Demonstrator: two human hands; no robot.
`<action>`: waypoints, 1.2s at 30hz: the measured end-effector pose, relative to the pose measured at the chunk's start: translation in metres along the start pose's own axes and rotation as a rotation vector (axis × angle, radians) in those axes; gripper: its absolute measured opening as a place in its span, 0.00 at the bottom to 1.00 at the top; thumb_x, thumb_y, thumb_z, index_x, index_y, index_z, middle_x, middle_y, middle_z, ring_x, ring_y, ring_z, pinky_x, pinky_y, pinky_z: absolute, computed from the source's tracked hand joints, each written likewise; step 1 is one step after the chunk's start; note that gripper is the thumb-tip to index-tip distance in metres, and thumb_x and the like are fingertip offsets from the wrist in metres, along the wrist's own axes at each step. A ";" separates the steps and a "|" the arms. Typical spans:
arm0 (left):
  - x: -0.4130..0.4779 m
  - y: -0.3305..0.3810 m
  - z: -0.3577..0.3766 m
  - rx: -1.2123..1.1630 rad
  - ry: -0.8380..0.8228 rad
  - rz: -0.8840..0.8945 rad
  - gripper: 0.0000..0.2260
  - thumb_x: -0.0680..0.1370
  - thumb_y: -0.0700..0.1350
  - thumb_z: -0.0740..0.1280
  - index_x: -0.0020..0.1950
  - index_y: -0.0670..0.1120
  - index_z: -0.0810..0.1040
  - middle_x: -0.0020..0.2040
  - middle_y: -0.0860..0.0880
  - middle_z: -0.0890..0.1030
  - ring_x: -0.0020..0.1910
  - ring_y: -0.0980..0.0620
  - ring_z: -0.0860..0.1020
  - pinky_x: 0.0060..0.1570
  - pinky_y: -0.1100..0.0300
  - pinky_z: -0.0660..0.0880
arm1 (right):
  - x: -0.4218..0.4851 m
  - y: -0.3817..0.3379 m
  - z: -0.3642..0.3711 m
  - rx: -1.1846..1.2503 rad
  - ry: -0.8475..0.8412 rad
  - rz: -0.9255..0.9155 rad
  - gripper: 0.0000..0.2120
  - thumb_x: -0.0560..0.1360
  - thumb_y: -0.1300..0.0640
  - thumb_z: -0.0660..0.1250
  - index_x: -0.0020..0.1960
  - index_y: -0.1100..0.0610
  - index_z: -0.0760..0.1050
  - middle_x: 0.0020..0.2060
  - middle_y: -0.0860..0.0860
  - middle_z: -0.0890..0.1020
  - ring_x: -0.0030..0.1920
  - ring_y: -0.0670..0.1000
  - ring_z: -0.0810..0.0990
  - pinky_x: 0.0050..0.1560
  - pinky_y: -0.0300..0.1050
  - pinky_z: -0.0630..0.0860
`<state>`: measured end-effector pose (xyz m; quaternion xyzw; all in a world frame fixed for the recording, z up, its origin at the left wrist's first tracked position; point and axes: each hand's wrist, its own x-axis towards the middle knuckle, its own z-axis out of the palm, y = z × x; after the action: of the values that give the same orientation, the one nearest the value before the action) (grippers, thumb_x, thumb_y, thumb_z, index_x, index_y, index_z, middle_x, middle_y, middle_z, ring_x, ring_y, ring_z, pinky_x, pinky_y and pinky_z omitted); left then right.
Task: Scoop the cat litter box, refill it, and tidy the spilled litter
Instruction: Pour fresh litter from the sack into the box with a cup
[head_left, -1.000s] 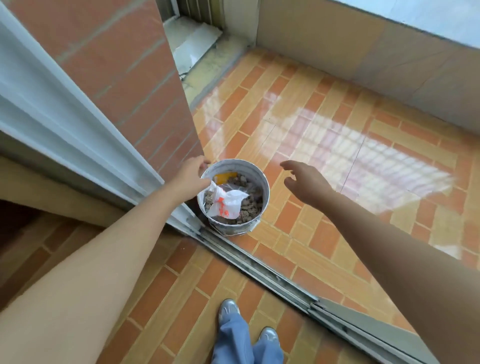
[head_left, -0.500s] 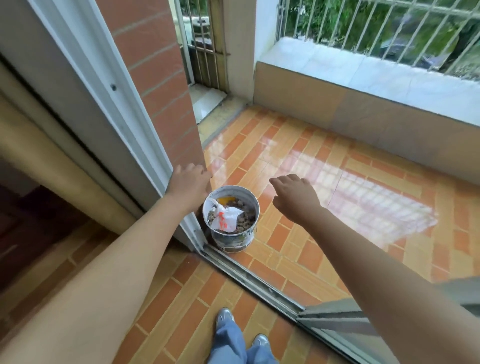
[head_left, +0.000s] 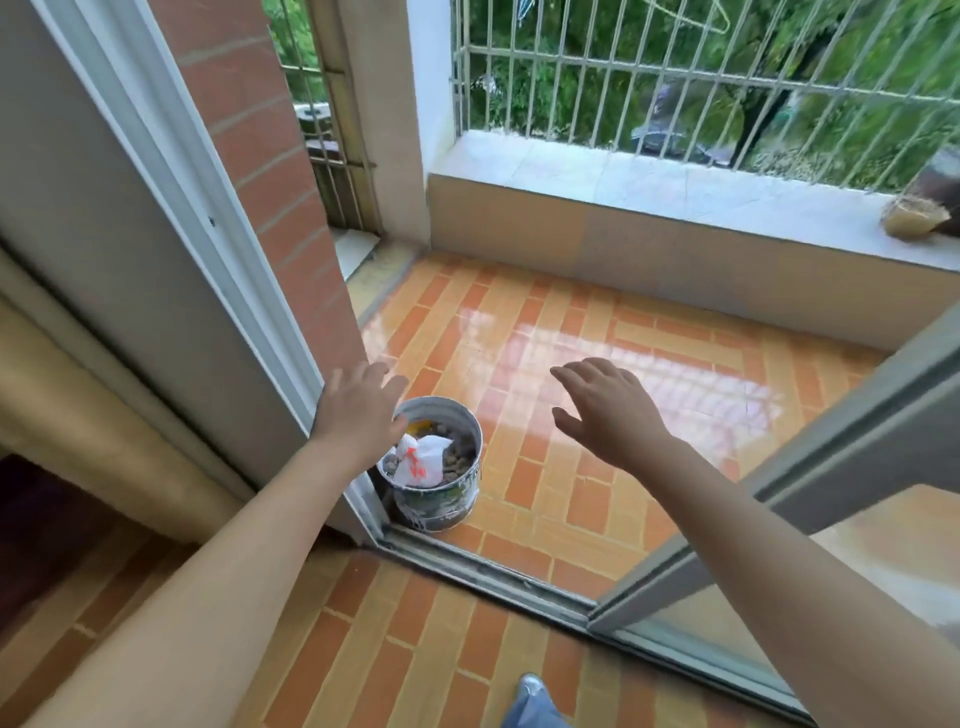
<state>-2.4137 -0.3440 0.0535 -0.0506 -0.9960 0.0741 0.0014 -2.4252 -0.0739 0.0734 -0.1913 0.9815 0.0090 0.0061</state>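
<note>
My left hand (head_left: 358, 410) and right hand (head_left: 608, 410) hang open at mid-frame, fingers spread and holding nothing, the left one overlapping the bucket's upper-left rim. The round, paint-smeared bucket (head_left: 439, 506) stands just left of centre on glossy orange brick-pattern floor tiles (head_left: 571, 332), tight against the door track (head_left: 493, 569). Inside lie lumpy grey-brown litter clumps (head_left: 460, 460) and a crumpled white plastic bag (head_left: 421, 462) with red print.

Home balcony: tiled floor (head_left: 597, 374), window bars (head_left: 675, 83).
</note>
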 end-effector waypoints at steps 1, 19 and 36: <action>-0.002 -0.003 0.001 0.008 0.000 0.020 0.20 0.79 0.53 0.57 0.70 0.50 0.66 0.72 0.47 0.65 0.70 0.47 0.62 0.67 0.51 0.58 | -0.007 -0.004 0.001 0.010 0.006 0.033 0.24 0.78 0.48 0.56 0.72 0.55 0.61 0.68 0.51 0.69 0.70 0.54 0.62 0.66 0.49 0.64; -0.048 0.098 0.002 -0.074 0.008 0.535 0.19 0.78 0.52 0.59 0.68 0.47 0.69 0.67 0.46 0.70 0.66 0.46 0.67 0.61 0.52 0.65 | -0.209 -0.042 0.015 0.194 0.062 0.641 0.21 0.79 0.50 0.56 0.70 0.56 0.65 0.65 0.52 0.74 0.65 0.53 0.69 0.61 0.47 0.69; -0.208 0.403 -0.053 -0.189 0.088 1.377 0.19 0.78 0.51 0.60 0.68 0.48 0.69 0.66 0.46 0.73 0.65 0.45 0.69 0.60 0.52 0.68 | -0.525 -0.012 0.025 0.175 0.126 1.434 0.21 0.79 0.49 0.56 0.70 0.54 0.65 0.67 0.51 0.71 0.68 0.51 0.65 0.64 0.48 0.65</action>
<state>-2.1658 0.0389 0.0477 -0.6735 -0.7385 -0.0308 -0.0101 -1.9339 0.1129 0.0560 0.5003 0.8612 -0.0789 -0.0427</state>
